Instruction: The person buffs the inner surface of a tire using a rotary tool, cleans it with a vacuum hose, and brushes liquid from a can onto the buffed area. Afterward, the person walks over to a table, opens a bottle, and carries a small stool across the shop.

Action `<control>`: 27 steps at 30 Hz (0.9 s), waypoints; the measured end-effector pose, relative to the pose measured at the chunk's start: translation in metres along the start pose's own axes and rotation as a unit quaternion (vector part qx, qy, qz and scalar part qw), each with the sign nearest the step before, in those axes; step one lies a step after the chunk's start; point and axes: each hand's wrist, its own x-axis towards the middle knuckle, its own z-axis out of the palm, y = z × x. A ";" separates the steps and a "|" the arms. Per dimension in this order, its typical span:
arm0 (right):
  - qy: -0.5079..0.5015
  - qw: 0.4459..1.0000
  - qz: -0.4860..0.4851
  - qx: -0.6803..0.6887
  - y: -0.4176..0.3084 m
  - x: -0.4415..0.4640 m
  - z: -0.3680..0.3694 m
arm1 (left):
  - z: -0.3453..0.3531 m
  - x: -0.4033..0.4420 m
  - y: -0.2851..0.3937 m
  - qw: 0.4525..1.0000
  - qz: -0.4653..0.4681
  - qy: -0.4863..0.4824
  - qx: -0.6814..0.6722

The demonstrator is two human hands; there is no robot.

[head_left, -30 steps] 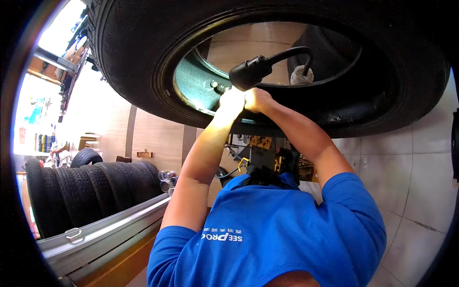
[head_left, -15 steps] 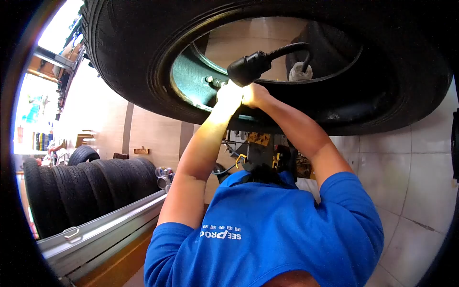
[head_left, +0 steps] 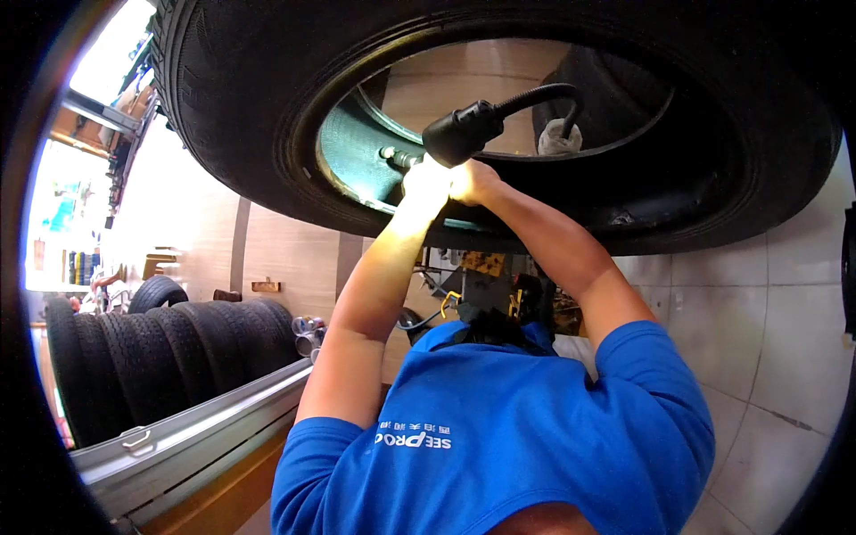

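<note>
Row of black treaded tires [head_left: 169, 361], far left. Large black rubber tire [head_left: 254, 116] overhead: dark cylindrical fitting [head_left: 406, 160] inside, near opening's left edge. Left hand [head_left: 427, 185] beside it (glare, fingers unclear), black flexible-necked lamp [head_left: 459, 134] above, right hand [head_left: 474, 184] adjacent, fingers' state unclear.

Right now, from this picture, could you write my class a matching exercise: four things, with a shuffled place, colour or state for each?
1. Shirt
2. Lamp
3. Row of tyres
4. Left hand

A. Side by side at the picture's left
B. Blue with white lettering
C. Brightly lit, next to the right hand
D. On the end of a curved black neck

Pairs: 1-B, 2-D, 3-A, 4-C
</note>
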 end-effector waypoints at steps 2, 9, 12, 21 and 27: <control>-0.019 1.000 -0.002 0.023 -0.010 -0.015 -0.018 | 0.004 -0.003 -0.004 1.000 0.018 0.000 0.012; 0.014 0.999 -0.043 -0.007 0.000 0.002 -0.016 | 0.000 -0.001 0.000 1.000 -0.008 0.003 -0.006; 0.025 0.998 -0.052 0.009 -0.005 -0.012 -0.015 | 0.008 -0.003 -0.007 0.998 0.055 0.033 0.014; -0.029 1.000 0.002 0.002 -0.011 -0.022 -0.028 | 0.016 -0.002 -0.010 0.998 0.062 0.023 -0.010; 0.001 1.000 -0.004 0.014 -0.019 -0.026 -0.031 | 0.018 0.002 -0.011 0.999 0.026 -0.007 0.018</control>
